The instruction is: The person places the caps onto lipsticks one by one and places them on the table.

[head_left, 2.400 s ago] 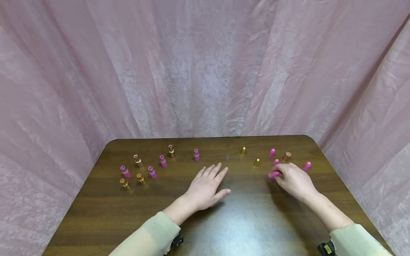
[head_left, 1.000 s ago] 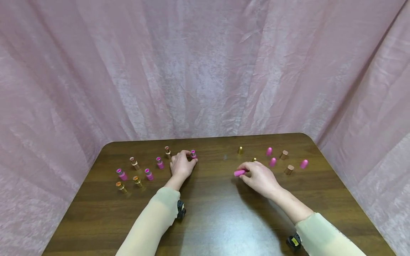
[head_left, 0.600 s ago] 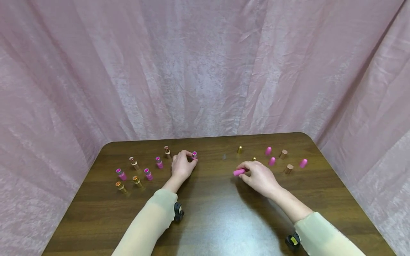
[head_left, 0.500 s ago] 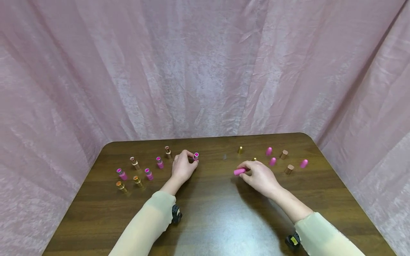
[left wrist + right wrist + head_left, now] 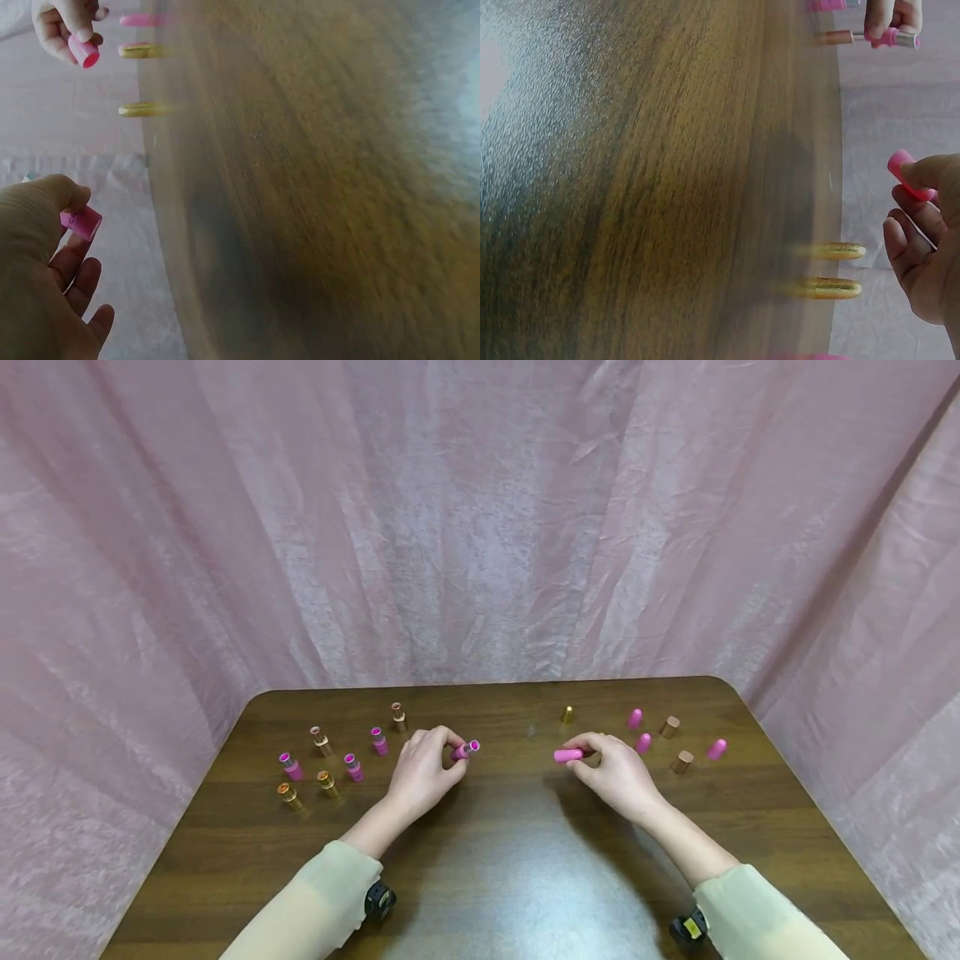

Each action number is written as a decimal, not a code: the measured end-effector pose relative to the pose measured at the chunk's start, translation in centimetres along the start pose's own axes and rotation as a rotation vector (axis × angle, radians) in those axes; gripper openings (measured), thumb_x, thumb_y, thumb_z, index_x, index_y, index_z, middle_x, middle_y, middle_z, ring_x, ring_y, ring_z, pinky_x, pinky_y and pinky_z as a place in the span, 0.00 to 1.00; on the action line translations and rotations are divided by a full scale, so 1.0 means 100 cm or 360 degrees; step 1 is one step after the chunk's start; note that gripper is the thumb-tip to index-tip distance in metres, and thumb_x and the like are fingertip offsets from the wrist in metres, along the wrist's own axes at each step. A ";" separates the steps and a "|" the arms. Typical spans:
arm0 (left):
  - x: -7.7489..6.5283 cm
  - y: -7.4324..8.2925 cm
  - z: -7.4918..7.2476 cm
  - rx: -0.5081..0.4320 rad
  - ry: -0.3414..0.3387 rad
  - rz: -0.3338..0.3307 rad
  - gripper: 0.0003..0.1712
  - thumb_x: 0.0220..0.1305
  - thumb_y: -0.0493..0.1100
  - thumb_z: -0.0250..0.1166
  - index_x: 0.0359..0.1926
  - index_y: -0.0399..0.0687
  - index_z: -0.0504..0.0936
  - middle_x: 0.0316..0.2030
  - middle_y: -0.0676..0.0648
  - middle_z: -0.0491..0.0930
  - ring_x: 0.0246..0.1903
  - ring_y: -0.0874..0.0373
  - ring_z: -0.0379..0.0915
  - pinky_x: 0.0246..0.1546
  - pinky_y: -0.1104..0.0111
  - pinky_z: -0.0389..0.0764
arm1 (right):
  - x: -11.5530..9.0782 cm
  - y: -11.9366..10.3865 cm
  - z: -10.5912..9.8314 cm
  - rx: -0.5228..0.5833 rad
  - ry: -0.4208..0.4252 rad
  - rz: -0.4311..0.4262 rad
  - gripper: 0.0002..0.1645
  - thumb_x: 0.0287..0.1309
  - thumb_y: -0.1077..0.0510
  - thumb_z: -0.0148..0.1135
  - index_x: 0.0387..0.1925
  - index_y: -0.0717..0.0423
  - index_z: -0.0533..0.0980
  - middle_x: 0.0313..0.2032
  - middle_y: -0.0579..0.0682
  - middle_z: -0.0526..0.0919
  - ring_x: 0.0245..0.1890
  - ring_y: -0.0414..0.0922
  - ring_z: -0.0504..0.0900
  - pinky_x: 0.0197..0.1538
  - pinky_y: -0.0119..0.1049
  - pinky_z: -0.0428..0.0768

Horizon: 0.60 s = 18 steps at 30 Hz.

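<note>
My left hand (image 5: 420,772) pinches a pink lipstick tube (image 5: 463,751) with a silver collar between thumb and fingers. The tube is tilted, its uncapped end turned to the right. Facing it across a short gap, my right hand (image 5: 621,783) pinches a pink lipstick cap (image 5: 567,755) that lies nearly level, one end toward the tube. In the left wrist view the cap's open end (image 5: 91,59) shows. Thumb and fingers cover part of the cap (image 5: 901,163) in the right wrist view, where the tube's silver collar (image 5: 906,40) shows beyond.
On the left of the wooden table (image 5: 480,877) stand uncapped pink tubes (image 5: 353,767), gold tubes (image 5: 289,796) and copper tubes (image 5: 321,741). To the right are pink caps (image 5: 717,749), copper caps (image 5: 682,762) and gold caps (image 5: 838,288). A pink curtain (image 5: 480,527) hangs behind.
The left hand, flat over the table at first, has gripped the pink tube, lifted it toward me and tipped it rightward. The right hand has carried the pink cap left from the cap group.
</note>
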<state>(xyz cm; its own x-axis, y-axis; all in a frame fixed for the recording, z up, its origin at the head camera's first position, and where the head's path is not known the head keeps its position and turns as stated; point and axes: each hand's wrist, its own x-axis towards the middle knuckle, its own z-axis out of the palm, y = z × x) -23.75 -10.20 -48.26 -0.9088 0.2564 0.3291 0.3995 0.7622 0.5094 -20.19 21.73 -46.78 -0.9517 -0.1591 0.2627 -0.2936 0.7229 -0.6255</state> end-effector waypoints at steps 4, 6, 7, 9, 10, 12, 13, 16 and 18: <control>-0.007 0.001 -0.005 0.0048 0.0008 0.0096 0.10 0.58 0.45 0.74 0.40 0.58 0.83 0.40 0.59 0.83 0.48 0.51 0.73 0.52 0.56 0.71 | -0.002 0.000 0.001 0.0087 0.0020 0.0025 0.12 0.61 0.57 0.72 0.46 0.47 0.84 0.41 0.41 0.87 0.34 0.46 0.81 0.38 0.39 0.78; -0.010 0.002 -0.007 0.0067 0.0017 0.0142 0.10 0.58 0.45 0.75 0.40 0.58 0.84 0.40 0.58 0.83 0.47 0.52 0.73 0.50 0.57 0.71 | -0.002 0.000 0.001 0.0156 0.0019 0.0047 0.13 0.60 0.58 0.72 0.47 0.48 0.84 0.41 0.42 0.87 0.34 0.46 0.82 0.37 0.38 0.79; -0.011 0.002 -0.008 0.0076 0.0014 0.0160 0.10 0.59 0.45 0.75 0.41 0.59 0.85 0.41 0.58 0.83 0.46 0.52 0.73 0.50 0.57 0.71 | -0.003 0.000 0.002 0.0184 0.0018 0.0054 0.13 0.60 0.58 0.72 0.47 0.48 0.84 0.41 0.42 0.87 0.35 0.46 0.83 0.37 0.37 0.80; -0.013 0.003 -0.010 0.0093 0.0014 0.0199 0.09 0.60 0.46 0.75 0.42 0.60 0.86 0.41 0.58 0.83 0.46 0.53 0.73 0.49 0.58 0.71 | -0.003 0.000 0.003 0.0238 0.0023 0.0064 0.13 0.60 0.59 0.72 0.48 0.49 0.84 0.41 0.43 0.87 0.35 0.47 0.83 0.37 0.36 0.81; -0.014 0.003 -0.011 0.0100 0.0012 0.0215 0.10 0.60 0.47 0.76 0.42 0.60 0.86 0.41 0.58 0.83 0.46 0.54 0.73 0.50 0.59 0.70 | -0.003 0.000 0.004 0.0261 0.0025 0.0067 0.14 0.60 0.59 0.72 0.48 0.49 0.84 0.41 0.43 0.87 0.36 0.47 0.84 0.37 0.36 0.81; -0.015 0.003 -0.013 0.0110 0.0015 0.0248 0.11 0.60 0.47 0.76 0.44 0.59 0.87 0.42 0.58 0.84 0.45 0.54 0.73 0.50 0.58 0.71 | -0.003 0.001 0.005 0.0282 0.0041 0.0058 0.14 0.59 0.60 0.73 0.47 0.50 0.84 0.42 0.44 0.87 0.37 0.48 0.84 0.38 0.37 0.82; -0.015 0.003 -0.014 0.0113 0.0018 0.0261 0.12 0.60 0.47 0.77 0.45 0.58 0.87 0.41 0.57 0.84 0.45 0.54 0.73 0.51 0.58 0.71 | -0.003 0.001 0.006 0.0290 0.0052 0.0042 0.14 0.59 0.61 0.73 0.47 0.51 0.84 0.42 0.45 0.87 0.38 0.48 0.84 0.40 0.39 0.82; -0.015 0.003 -0.018 0.0122 0.0027 0.0286 0.14 0.58 0.46 0.78 0.44 0.56 0.86 0.39 0.57 0.84 0.43 0.54 0.74 0.51 0.58 0.72 | -0.002 0.003 0.008 0.0310 0.0077 0.0016 0.13 0.58 0.62 0.74 0.46 0.53 0.85 0.43 0.47 0.86 0.40 0.50 0.84 0.43 0.43 0.83; -0.014 0.004 -0.020 0.0117 0.0028 0.0293 0.13 0.57 0.46 0.79 0.43 0.56 0.86 0.38 0.58 0.84 0.43 0.54 0.74 0.50 0.58 0.72 | -0.001 0.004 0.010 0.0336 0.0082 0.0013 0.13 0.57 0.62 0.75 0.46 0.54 0.85 0.43 0.48 0.86 0.41 0.50 0.84 0.44 0.42 0.83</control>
<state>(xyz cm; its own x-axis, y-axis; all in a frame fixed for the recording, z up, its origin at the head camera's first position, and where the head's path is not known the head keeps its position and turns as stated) -22.10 -11.48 -46.91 -0.8187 0.3857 0.4254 0.5484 0.7448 0.3802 -20.33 21.37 -47.74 -0.9498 -0.1150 0.2909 -0.3033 0.5662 -0.7664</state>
